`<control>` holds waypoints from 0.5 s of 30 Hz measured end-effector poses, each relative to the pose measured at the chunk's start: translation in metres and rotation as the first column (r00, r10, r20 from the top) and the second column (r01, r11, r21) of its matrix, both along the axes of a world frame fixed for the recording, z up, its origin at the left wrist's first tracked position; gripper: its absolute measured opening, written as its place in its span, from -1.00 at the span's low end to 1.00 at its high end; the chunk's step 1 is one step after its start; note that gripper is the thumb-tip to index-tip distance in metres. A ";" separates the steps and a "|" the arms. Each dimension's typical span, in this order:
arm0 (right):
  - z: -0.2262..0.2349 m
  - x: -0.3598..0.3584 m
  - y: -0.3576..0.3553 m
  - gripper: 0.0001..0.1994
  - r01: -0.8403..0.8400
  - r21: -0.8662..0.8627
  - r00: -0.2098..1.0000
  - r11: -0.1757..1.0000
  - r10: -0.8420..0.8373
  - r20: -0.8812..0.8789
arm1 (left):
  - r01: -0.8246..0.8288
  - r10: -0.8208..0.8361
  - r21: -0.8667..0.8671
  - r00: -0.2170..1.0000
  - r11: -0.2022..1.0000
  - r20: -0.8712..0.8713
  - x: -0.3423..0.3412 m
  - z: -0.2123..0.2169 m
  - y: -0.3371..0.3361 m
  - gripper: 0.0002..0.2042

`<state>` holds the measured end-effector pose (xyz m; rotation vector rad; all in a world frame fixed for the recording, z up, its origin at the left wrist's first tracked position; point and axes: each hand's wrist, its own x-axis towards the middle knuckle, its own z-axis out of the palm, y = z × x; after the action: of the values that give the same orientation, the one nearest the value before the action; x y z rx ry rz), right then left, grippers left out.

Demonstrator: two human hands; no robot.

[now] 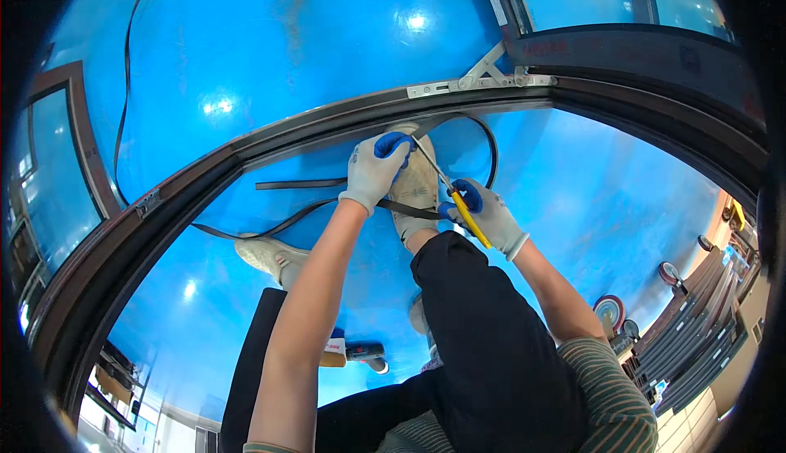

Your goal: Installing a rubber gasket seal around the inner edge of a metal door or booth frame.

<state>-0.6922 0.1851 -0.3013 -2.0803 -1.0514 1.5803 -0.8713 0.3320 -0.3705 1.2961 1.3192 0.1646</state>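
Note:
My left hand point(377, 170), in a grey glove with blue fingertips, is closed near the inner edge of the dark frame. Its fingers pinch at a black rubber strip point(300, 183), though the held spot is partly hidden. My right hand point(490, 214), gloved alike, grips a yellow-handled tool point(469, 215) with a long thin metal end. That end slants up and left to the left fingertips; whether it is a blade or a shaft I cannot tell. The strip loops to the right above my right hand, and other lengths of it run left over the blue floor.
A large dark window frame point(307, 129) curves around my feet, with a metal hinge arm point(483, 78) at its corner. An opened sash point(630, 52) stands upper right. A power drill point(365, 352) lies below on the floor. Stacked dark profiles point(688, 342) and caster wheels sit lower right.

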 end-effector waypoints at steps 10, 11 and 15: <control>0.000 0.006 0.005 -0.42 -0.014 -0.037 0.999 0.999 0.012 -0.047 | 0.001 0.000 -0.035 1.000 0.999 0.026 -0.005 -0.006 0.002 -0.77; 0.000 0.006 0.006 -0.43 -0.013 -0.072 0.997 0.997 0.008 -0.071 | 0.011 -0.009 -0.060 0.999 0.998 0.039 -0.005 -0.005 0.003 -0.78; -0.002 0.007 0.004 -0.45 -0.018 -0.030 0.999 0.999 0.017 -0.030 | 0.011 -0.007 -0.095 0.999 0.995 0.043 -0.002 0.004 0.006 -0.77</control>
<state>-0.6856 0.1889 -0.3030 -2.0661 -1.0444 1.6408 -0.8734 0.3378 -0.3668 1.2119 1.2699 0.1211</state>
